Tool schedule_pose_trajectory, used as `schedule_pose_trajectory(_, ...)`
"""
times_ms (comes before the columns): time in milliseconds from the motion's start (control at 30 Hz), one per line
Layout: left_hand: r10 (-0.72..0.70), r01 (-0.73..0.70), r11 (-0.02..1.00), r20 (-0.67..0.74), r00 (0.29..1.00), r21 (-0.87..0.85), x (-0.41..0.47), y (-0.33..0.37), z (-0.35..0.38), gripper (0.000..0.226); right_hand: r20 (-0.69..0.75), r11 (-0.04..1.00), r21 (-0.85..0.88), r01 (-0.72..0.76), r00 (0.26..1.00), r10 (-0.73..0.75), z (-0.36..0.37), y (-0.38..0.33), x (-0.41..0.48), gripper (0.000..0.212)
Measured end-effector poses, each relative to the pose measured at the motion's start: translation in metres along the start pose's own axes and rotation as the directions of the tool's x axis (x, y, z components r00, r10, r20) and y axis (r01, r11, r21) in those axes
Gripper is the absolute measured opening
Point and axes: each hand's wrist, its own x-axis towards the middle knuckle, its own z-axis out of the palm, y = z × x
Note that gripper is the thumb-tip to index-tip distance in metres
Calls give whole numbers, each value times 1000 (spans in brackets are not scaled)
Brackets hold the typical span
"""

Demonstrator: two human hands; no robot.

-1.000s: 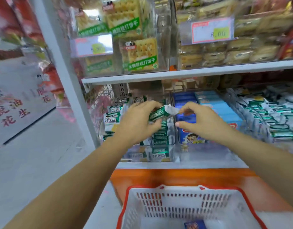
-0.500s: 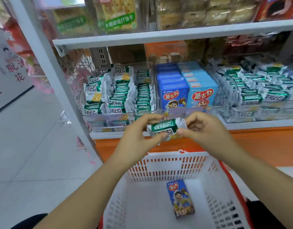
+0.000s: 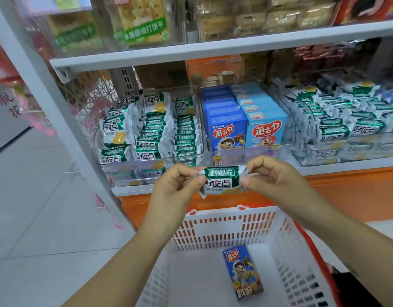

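A small green-and-white snack packet (image 3: 222,179) hangs in front of the lower shelf, above the far rim of a white basket (image 3: 224,222). My left hand (image 3: 180,185) pinches its left end and my right hand (image 3: 268,176) pinches its right end. The packet's print faces me upside down. Inside the basket lies a dark blue snack box (image 3: 243,271), flat on the bottom.
The lower shelf (image 3: 346,166) carries clear bins of green packets (image 3: 151,129), blue boxes (image 3: 246,120) and more green packets (image 3: 346,120). Cracker packs (image 3: 142,21) fill the shelf above. A white upright post (image 3: 36,85) stands at the left, with tiled floor (image 3: 36,218) beyond.
Both hands brought the packet down from the shelf bin to just above the basket. The view tilted downward, and the packet now shows its front face to me.
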Motion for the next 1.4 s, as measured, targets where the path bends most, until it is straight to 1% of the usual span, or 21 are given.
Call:
schedule_pose_trajectory(67,-21,21,1000,-6,1000,-4,1,-2,-3,17,-11,1000,-14,25,1000,-25,2,-4,-2,23)
schedule_pose_trajectory(100,-31,31,1000,-4,1000,1,1,-2,-4,16,-21,999,-35,41,999,-42,3,-5,-3,22)
schedule_pose_trajectory(200,-59,59,998,2,998,4,1,-5,-6,14,-59,994,-93,61,996,-66,1,-6,-3,4)
schedule_pose_trajectory(233,-72,72,997,3,997,-4,1,-6,-6,13,-60,993,-100,63,996,-69,1,-6,-3,4)
schedule_pose_trajectory(300,-100,101,994,14,995,-48,3,-9,-7,10,-55,995,-74,61,996,-65,0,-5,-3,6)
schedule_pose_trajectory(367,-118,122,989,46,992,-88,3,-10,-7,13,-53,999,-21,49,997,-50,0,-5,-2,3)
schedule_pose_trajectory(400,-124,130,987,64,990,-93,3,-10,-7,13,-58,999,-6,38,998,-39,-1,-5,-2,9)
schedule_pose_trajectory(467,-150,161,981,97,984,-111,2,-9,-6,12,-70,1000,24,1,998,1,-3,-2,0,13)
schedule_pose_trajectory(533,-176,188,976,106,979,-110,0,-7,-4,10,-95,997,62,-37,995,43,-3,0,3,7)
schedule_pose_trajectory(600,-194,199,977,69,979,-75,-2,-7,-1,10,-121,997,40,-73,990,77,-1,5,4,15)
schedule_pose_trajectory(633,-206,208,976,34,978,-64,-2,-7,0,12,-107,995,8,-97,990,97,0,7,4,18)
schedule_pose_trajectory(700,-234,232,971,-40,971,-52,-2,-7,1,13,-12,986,-16,-165,986,165,4,9,1,24)
schedule_pose_trajectory(767,-264,262,964,-90,960,-32,-2,-6,1,15,90,976,23,-219,972,216,7,8,-2,31)
schedule_pose_trajectory(833,-283,286,958,-114,952,7,-2,-5,-1,19,129,965,68,-255,961,245,9,7,-3,29)
schedule_pose_trajectory(900,-321,324,946,-97,942,11,-2,-6,-2,20,134,952,110,-285,953,270,10,6,-2,21)
schedule_pose_trajectory(1033,-471,473,874,52,881,-111,-2,-4,-3,17,80,925,162,-343,939,335,10,10,2,20)
schedule_pose_trajectory(1067,-502,512,850,100,859,-127,-1,-4,-5,24,67,913,196,-358,934,351,9,12,3,21)
schedule_pose_trajectory(1133,-559,587,794,189,807,-157,-1,-3,-9,47,51,878,285,-385,921,387,8,12,4,19)
schedule_pose_trajectory(1200,-599,639,742,226,768,-204,0,-2,-10,59,37,822,392,-413,900,435,7,11,5,14)
schedule_pose_trajectory(1267,-631,676,687,244,737,-266,0,-2,-11,56,42,734,513,-445,867,497,6,10,6,11)
schedule_pose_trajectory(1400,-672,718,596,266,691,-359,2,0,-12,33,116,546,661,-514,789,603,7,4,5,10)
